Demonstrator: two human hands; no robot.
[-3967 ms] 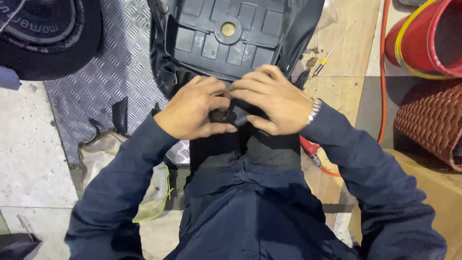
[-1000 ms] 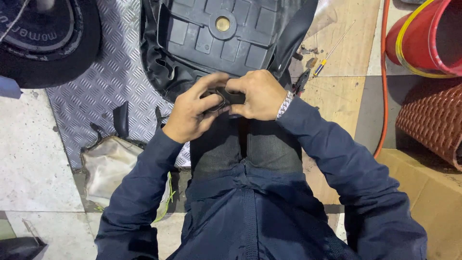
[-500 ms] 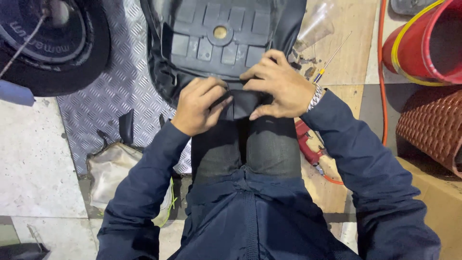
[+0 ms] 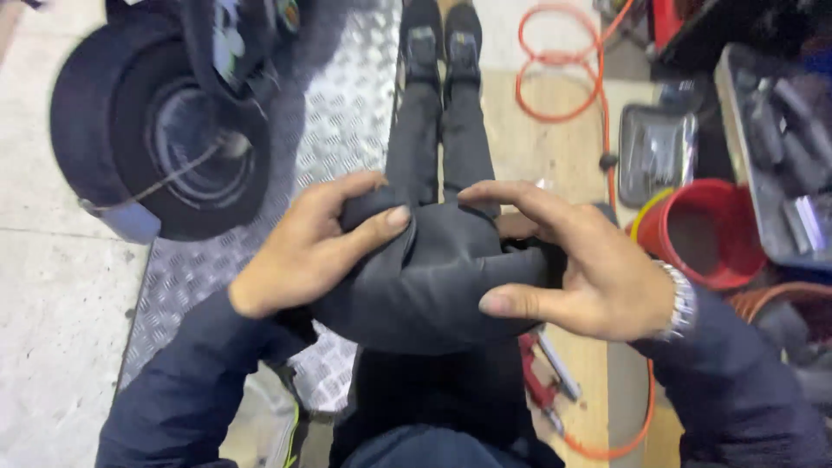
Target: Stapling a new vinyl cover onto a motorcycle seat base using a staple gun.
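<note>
1. At far left, a black wheel [image 4: 160, 143] stands on the pale floor [image 4: 52, 329], with a thin wire running across its hub; it is blurred.
2. Just right of it, a strip of ribbed metal plate [image 4: 342, 113] runs up the frame, partly under the person's legs [image 4: 433, 130], which stretch away to two dark shoes [image 4: 440, 39].
3. The left hand [image 4: 312, 251] grips the left side of a dark rounded seat cover [image 4: 433, 286] held over the lap. Its thumb presses on top and its fingers [image 4: 347, 186] curl over the far edge, clenched on the material.
4. The cover sits in the middle, between both hands and above the thighs, its surface creased where the thumbs push in.
5. The right hand [image 4: 589, 269] clasps the cover's right side, thumb low on the near edge, fingers [image 4: 511, 195] arched over the top and closed on it. A metal watch [image 4: 680, 299] is on that wrist.
6. Below the right hand, red-handled pliers [image 4: 537, 386] lie on the wooden boards [image 4: 555, 147].
7. An orange hose [image 4: 563, 61] loops on the boards and trails down past the pliers.
8. Further right are a small metal tray [image 4: 654, 152] and a red bucket [image 4: 702, 234].
9. At far right, a larger tray of blurred tools [image 4: 780, 147].
</note>
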